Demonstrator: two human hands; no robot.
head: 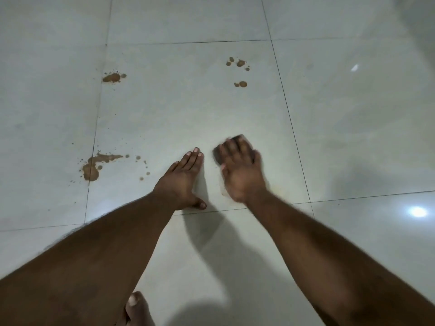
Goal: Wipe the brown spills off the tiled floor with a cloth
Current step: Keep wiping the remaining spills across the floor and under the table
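My left hand (182, 182) lies flat on the pale tiled floor (164, 114), fingers straight and thumb spread. Just to its right, my right hand (240, 170) is motion-blurred and presses flat on a cloth (242, 139). Most of the cloth is hidden; only a dark edge shows past the fingertips and a pale edge beside the palm. A large brown spill (90, 171) with small drops sits to the left of my left hand. A second brown spill (111, 78) lies further up on the left. Two clusters of brown spots (240, 63) (242, 84) lie ahead of my right hand.
A bare foot (136, 307) shows at the bottom edge between my forearms. Dark grout lines (292, 128) cross the glossy floor. A bright lamp reflection (417, 211) shines at the right, and faint wet smears mark the tile around my hands.
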